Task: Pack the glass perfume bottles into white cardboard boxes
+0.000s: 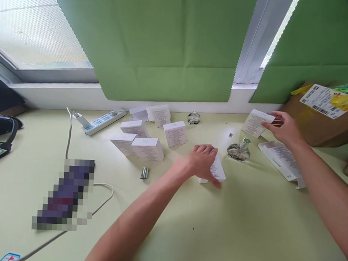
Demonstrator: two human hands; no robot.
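Note:
My left hand [203, 162] reaches over a small white printed box [217, 171] lying on the table, fingers curled at its far end and thumb at its near end. Part of that box is hidden under the palm. With thumb and fingers, my right hand [283, 127] grips the side of another white printed box [256, 122], which is tilted. Between the hands stands a round glass perfume bottle [238, 152] with a silver neck. Just below my right hand lies an opened white carton [279, 160] with its flaps out.
Several white boxes [148, 149] stand left of centre, near a silver cap [144, 173]. A second glass bottle [193, 118] sits by the wall, and a tiny silver piece [230, 134] lies nearer. Around them are a power strip [103, 123], cable [101, 208], headphones [2, 138] and cardboard parcel [309, 121].

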